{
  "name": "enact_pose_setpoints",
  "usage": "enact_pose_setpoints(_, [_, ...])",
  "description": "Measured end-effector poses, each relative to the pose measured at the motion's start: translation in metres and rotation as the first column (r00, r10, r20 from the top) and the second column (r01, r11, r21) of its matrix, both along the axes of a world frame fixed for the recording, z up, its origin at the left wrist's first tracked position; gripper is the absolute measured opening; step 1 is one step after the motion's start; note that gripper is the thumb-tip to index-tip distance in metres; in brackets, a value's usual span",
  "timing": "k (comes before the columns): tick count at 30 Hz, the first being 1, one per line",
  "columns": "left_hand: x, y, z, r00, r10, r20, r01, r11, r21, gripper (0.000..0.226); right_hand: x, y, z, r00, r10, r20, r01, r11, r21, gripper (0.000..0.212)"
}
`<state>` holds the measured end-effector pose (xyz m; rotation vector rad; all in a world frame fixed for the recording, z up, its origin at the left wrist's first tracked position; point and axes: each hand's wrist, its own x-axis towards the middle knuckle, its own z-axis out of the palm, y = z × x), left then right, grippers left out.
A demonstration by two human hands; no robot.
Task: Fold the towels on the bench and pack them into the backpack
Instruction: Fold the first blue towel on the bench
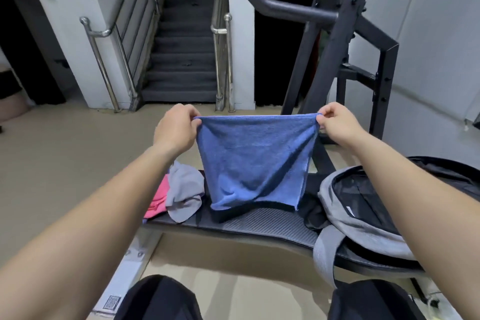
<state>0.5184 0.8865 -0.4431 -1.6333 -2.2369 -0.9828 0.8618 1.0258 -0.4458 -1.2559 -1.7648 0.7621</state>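
Note:
A blue towel (pixel 253 161) hangs in the air above the black bench (pixel 259 225), stretched flat between both hands. My left hand (pixel 176 128) pinches its upper left corner and my right hand (pixel 337 122) pinches its upper right corner. The towel's lower edge hangs just above the bench pad. A crumpled grey towel (pixel 184 189) and a pink towel (pixel 157 201) lie on the bench's left end. A grey backpack (pixel 355 210) lies open on the right end, its dark inside showing, partly hidden by my right forearm.
A black steel gym rack (pixel 337 34) rises behind the bench on the right. A staircase (pixel 184 47) with metal handrails lies straight ahead. Beige floor (pixel 65 150) spreads to the left. My knees in dark trousers (pixel 161 299) are at the bottom edge.

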Motion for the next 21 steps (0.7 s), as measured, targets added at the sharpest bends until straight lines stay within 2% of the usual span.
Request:
enact_pose_setpoints(6, [-0.002, -0.013, 0.027, 0.995, 0.035, 0.090, -0.037, 0.999, 0.028, 0.011, -0.009, -0.018, 0.025, 0.997, 0.062, 0.054, -0.060, 0.998, -0.029, 0.024])
enact_pose_setpoints(9, [-0.004, -0.020, 0.026, 0.987, -0.001, 0.158, -0.010, 0.998, 0.068, 0.010, -0.009, -0.028, 0.028, 0.998, 0.042, 0.051, -0.040, 0.999, -0.027, 0.018])
enact_pose_setpoints(12, [-0.003, -0.026, 0.023, 0.973, -0.009, 0.231, -0.013, 0.995, 0.094, 0.012, -0.011, -0.041, 0.028, 0.995, 0.091, 0.036, -0.088, 0.993, -0.074, 0.017])
enact_pose_setpoints(21, [-0.001, -0.026, -0.004, 0.960, -0.015, 0.281, 0.001, 0.999, 0.050, 0.011, -0.007, -0.044, 0.005, 0.996, 0.064, 0.066, -0.058, 0.995, -0.085, 0.009])
